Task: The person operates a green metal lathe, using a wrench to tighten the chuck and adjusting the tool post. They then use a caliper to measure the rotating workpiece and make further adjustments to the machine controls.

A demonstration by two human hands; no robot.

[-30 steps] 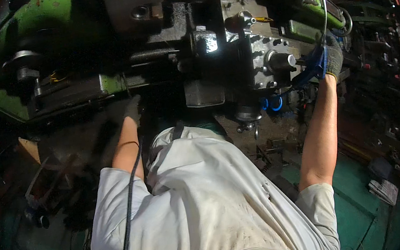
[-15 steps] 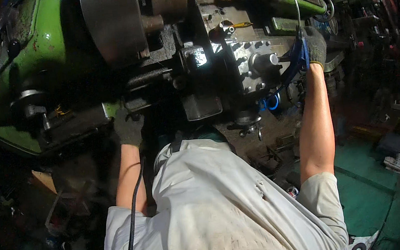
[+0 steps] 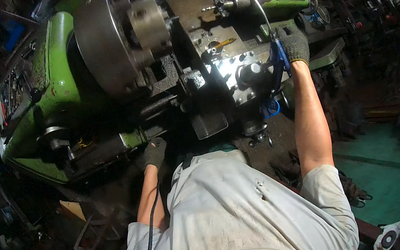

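The right hand (image 3: 294, 44), in a dark knit glove, is closed around a thin blue-handled tool (image 3: 280, 61) at the right end of the green metal lathe (image 3: 57, 58), just right of the lit grey tool-post carriage (image 3: 233, 72); the tool's long axis runs up toward the tailstock. The gloved left hand (image 3: 154, 153) rests curled on the lathe's lower front edge, what it grips hidden. The steel chuck (image 3: 118, 39) holds nothing visible

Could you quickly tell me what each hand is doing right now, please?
Left hand: gloved, resting on the green lathe front; grip cannot be told.
Right hand: gloved, closed on a blue-handled tool.
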